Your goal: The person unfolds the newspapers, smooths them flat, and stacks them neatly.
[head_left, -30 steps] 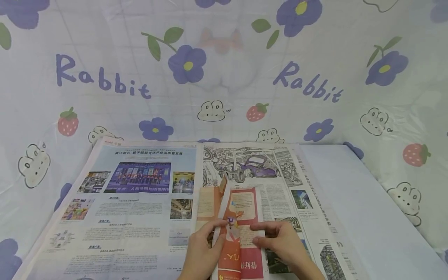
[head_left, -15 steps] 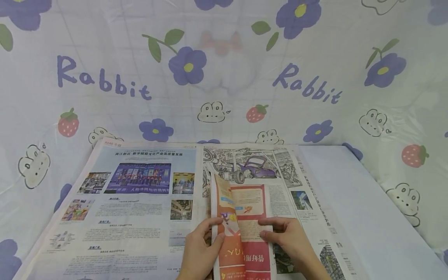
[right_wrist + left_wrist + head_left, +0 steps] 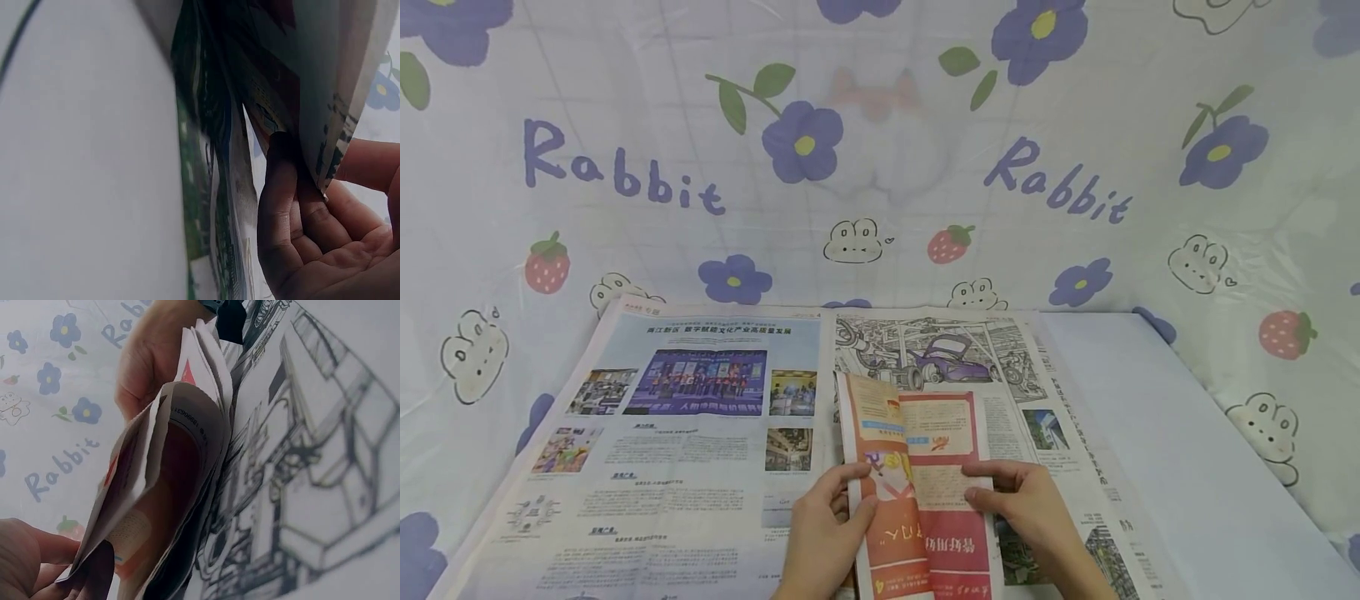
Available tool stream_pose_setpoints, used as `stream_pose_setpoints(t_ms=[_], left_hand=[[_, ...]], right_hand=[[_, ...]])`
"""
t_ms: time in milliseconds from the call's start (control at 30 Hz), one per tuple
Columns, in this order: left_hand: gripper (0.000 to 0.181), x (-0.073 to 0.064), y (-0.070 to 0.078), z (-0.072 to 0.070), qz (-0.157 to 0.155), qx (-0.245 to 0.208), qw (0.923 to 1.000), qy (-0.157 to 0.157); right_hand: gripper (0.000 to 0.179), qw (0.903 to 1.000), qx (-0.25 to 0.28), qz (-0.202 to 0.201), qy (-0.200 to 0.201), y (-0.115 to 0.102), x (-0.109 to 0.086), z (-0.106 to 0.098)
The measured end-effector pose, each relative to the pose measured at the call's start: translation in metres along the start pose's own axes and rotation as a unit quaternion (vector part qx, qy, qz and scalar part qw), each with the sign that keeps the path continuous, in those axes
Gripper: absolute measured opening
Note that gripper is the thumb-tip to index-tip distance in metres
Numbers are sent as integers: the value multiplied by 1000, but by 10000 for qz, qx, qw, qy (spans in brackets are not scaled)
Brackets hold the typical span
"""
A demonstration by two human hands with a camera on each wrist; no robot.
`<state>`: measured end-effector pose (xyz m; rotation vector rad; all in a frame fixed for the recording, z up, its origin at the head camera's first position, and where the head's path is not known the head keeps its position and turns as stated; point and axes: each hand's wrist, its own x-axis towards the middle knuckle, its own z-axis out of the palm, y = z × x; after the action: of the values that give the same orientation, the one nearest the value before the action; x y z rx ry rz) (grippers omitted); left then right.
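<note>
A folded newspaper (image 3: 887,546) with red and orange print stands partly opened above a larger spread newspaper (image 3: 715,475). Its left side is pinched between the thumb and fingers of my left hand (image 3: 826,533). My right hand (image 3: 1033,521) pinches the right edge. From the left wrist, the folded newspaper (image 3: 134,475) shows several curved layers with a hollow between them, and my left hand (image 3: 28,559) grips the near edge. In the right wrist view my right hand (image 3: 325,231) has its thumb and fingers on either side of a paper edge.
The spread newspaper carries photos and a car drawing (image 3: 955,362) on its right page. It lies on a white tabletop (image 3: 1187,425), whose bare strip shows on the right. A patterned curtain (image 3: 880,167) with flowers and rabbits hangs behind.
Both hands have moved apart, the left one slightly left and the right one to the right. The folded newspaper's left part has swung out leftward, showing more of its printed face.
</note>
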<state>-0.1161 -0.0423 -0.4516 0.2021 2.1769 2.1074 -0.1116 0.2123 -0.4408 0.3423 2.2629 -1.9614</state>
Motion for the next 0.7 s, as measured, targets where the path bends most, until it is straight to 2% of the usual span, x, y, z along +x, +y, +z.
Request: stream_pose_setpoints(t_ms=[100,167,333,433,533,700], left_hand=[[37,2,3,-5,-38,92,9999,50],[36,3,6,-11,-78,202,9995,210],[33,8,13,-34,-184,376,9973,595],[33,10,15,-51,-316,426,9959,733],[33,11,14,-71,-510,672,9925,883],[44,14,4,-111,-961,726,9894,814]], right_hand=[[38,10000,-6,51,85,1,1,-2],[38,9999,6,52,99,0,1,-4],[38,9998,25,54,201,0,2,-8],[37,9996,39,61,262,0,3,-10],[36,9996,63,54,262,1,4,-12],[34,9994,-1,58,330,2,5,-17]])
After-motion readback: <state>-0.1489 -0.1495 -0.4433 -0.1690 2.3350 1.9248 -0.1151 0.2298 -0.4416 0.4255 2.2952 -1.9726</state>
